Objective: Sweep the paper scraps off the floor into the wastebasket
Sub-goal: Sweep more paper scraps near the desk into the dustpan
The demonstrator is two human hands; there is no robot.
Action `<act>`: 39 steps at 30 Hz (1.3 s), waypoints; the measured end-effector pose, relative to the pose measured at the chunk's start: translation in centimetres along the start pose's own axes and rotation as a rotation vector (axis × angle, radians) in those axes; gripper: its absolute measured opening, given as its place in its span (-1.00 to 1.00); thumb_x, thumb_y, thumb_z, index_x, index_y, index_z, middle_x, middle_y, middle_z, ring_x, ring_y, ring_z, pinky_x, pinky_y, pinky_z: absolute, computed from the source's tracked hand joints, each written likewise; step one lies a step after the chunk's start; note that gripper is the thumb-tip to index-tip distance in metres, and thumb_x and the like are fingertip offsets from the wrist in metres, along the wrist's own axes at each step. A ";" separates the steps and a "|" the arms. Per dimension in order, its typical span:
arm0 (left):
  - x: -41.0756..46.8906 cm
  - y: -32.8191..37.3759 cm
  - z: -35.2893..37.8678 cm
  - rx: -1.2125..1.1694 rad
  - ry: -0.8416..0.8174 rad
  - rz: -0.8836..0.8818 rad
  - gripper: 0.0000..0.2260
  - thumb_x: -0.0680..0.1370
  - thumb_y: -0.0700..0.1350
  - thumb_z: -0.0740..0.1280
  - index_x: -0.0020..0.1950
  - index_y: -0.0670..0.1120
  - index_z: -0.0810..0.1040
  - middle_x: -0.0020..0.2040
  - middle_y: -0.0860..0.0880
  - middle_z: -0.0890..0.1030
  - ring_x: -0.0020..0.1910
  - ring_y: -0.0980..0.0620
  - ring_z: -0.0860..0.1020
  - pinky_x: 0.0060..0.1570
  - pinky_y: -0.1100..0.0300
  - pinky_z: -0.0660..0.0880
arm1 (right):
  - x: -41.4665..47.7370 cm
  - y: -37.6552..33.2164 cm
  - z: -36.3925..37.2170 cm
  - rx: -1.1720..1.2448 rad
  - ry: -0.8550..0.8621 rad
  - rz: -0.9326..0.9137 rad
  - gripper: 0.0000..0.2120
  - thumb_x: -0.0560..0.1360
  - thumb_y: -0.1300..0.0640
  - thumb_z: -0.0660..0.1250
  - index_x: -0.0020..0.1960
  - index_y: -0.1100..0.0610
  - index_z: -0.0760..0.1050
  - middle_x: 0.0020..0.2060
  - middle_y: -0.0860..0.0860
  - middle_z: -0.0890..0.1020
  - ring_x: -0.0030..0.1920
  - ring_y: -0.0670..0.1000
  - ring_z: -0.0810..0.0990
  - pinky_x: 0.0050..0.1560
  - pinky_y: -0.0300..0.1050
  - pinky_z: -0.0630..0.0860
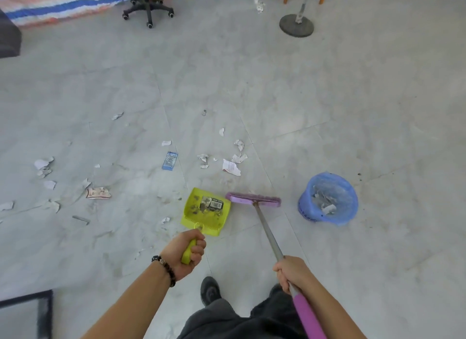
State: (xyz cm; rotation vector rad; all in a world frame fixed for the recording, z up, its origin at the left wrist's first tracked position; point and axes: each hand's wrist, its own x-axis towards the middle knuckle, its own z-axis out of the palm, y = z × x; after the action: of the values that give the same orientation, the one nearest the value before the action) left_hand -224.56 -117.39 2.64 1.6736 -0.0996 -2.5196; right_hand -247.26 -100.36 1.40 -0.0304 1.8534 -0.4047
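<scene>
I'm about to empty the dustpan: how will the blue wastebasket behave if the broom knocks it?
The wastebasket looks like thin plastic holding only a few scraps, so it is probably light and apt to slide on the smooth floor. Standing free, it might tip under a firm knock.

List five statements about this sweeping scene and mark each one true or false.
1. The left hand grips the yellow dustpan by its handle. True.
2. The purple broom head sits inside the blue wastebasket. False: it rests on the floor between dustpan and wastebasket.
3. The wastebasket already holds some paper scraps. True.
4. The right hand hangs free. False: it grips the broom's metal shaft.
5. No paper scraps remain on the floor. False: many lie scattered beyond and left of the dustpan.
</scene>
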 end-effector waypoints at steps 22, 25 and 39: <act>13.3 17.2 17.2 0.761 0.835 0.132 -0.64 0.54 0.00 0.34 -0.35 -0.17 0.38 -0.46 -0.06 0.39 -0.53 -0.03 0.31 -0.49 0.26 0.25 | 23.1 -49.9 -9.6 -0.231 -0.192 -0.562 -0.93 0.54 0.21 0.21 -0.07 0.21 0.35 -0.41 0.10 0.47 -0.59 -0.02 0.40 -0.55 -0.27 0.38; 15.0 19.3 18.9 0.978 0.988 0.093 -0.62 0.50 0.05 0.35 -0.38 -0.16 0.40 -0.39 -0.05 0.42 -0.44 -0.07 0.43 -0.44 0.22 0.31 | 29.0 -53.9 -8.2 -0.252 -0.219 -0.429 -0.96 0.60 0.24 0.10 0.04 0.16 0.30 -0.31 0.10 0.45 -0.50 0.01 0.37 -0.54 -0.24 0.39; 13.8 21.9 15.4 1.010 1.020 0.024 -0.65 0.49 0.07 0.38 -0.35 -0.15 0.45 -0.41 -0.07 0.48 -0.43 -0.06 0.45 -0.45 0.21 0.30 | 31.6 -38.6 -17.4 -0.727 0.006 -0.027 -0.53 0.55 -0.15 0.11 -0.24 0.22 0.50 -0.56 0.10 0.49 -0.61 0.07 0.43 -0.43 -0.16 0.42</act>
State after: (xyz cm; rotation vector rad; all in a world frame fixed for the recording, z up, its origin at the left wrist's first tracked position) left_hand -242.71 -141.01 -1.40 2.9755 -1.3927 -1.2625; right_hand -280.59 -139.13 -11.92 -0.5469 1.9172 0.2682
